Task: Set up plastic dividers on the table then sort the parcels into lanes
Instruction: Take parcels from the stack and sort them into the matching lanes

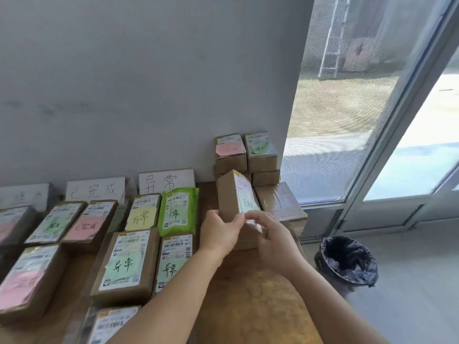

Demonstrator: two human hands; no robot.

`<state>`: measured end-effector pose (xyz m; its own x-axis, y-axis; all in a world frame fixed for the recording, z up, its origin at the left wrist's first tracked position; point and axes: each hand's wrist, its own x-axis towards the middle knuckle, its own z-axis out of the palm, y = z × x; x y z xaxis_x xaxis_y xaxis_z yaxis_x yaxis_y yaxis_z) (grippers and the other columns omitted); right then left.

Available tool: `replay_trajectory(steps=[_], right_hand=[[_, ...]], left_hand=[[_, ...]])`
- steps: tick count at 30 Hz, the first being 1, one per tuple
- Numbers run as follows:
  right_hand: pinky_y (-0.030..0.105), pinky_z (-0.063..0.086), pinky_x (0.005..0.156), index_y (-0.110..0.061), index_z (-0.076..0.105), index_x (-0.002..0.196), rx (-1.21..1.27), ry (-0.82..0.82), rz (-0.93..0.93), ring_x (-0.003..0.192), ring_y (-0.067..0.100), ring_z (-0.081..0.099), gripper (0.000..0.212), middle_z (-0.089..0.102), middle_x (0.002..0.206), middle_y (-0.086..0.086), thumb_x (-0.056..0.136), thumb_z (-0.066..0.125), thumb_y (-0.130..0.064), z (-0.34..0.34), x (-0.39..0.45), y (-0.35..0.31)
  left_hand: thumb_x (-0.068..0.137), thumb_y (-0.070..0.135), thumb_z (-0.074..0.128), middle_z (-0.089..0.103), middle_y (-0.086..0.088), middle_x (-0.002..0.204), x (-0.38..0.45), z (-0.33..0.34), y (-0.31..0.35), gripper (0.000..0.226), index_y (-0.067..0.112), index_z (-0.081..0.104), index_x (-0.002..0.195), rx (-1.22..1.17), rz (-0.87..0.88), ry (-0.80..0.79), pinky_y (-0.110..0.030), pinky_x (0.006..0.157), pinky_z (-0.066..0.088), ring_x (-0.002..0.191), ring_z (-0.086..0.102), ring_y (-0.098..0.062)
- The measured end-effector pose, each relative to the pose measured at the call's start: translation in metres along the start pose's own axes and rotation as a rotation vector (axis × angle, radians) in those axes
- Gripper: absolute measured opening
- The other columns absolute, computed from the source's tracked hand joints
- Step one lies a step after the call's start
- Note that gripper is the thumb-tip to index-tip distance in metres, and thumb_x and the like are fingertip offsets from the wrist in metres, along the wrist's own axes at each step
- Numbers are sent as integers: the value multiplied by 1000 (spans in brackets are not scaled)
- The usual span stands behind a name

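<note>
A small brown cardboard parcel with a white label and a green note is tilted up at the right side of the wooden table. My left hand grips its lower left edge. My right hand pinches its lower right corner from the front. Sorted parcels lie in lanes to the left, among them a green bag parcel and a brown box with a green note. White lane signs stand against the wall.
A stack of unsorted brown parcels stands in the back right corner against the wall, with a larger taped box beside it. A black-lined waste bin sits on the floor right of the table, below a glass door.
</note>
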<state>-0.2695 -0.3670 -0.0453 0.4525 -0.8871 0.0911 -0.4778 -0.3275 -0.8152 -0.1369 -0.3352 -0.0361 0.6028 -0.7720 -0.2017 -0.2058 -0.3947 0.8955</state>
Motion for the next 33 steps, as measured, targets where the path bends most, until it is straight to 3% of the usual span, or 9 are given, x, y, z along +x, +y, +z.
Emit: replay_trajectory(steps=[4,9,12,16,26,33], right_hand=[[5,30,72,-26,56,123,15,87,18,96,1,50,49,53,107,-14,85,45,2,3,9,-8],[18,31,89,-24,48,133,-8,141,58,120,12,48,44,52,124,-8,91,50,-11,2,27,-18],[31,35,104,-21,43,138,-33,165,52,127,14,44,49,49,137,-4,90,53,-17,1,42,-27],[41,37,103,-23,40,138,-69,171,47,126,17,41,54,44,138,0,86,56,-26,2,65,-41],[44,19,114,-21,7,150,-361,191,54,142,32,15,92,18,156,8,83,64,-47,18,135,-62],[44,11,115,-19,1,149,-474,223,68,143,36,6,101,7,157,17,80,65,-54,35,181,-62]], left_hand=[[85,34,63,65,1,105,-1,-18,-4,35,14,53,113,-188,-67,-19,-37,83,56,93,62,-14],[88,30,56,65,-1,108,0,-45,-4,31,13,55,113,-297,-72,0,-43,90,53,99,60,-17],[88,30,53,68,4,98,3,-62,-1,24,17,58,108,-308,-36,56,-40,85,55,92,63,-15],[87,31,53,69,1,91,13,-78,6,21,18,61,101,-314,-30,130,-45,84,56,89,65,-21],[86,36,54,69,-3,92,46,-92,11,27,18,59,106,-306,-67,181,-42,70,57,84,67,-27],[87,34,55,69,-6,102,73,-98,14,32,17,54,114,-365,-66,164,-51,80,56,91,67,-28]])
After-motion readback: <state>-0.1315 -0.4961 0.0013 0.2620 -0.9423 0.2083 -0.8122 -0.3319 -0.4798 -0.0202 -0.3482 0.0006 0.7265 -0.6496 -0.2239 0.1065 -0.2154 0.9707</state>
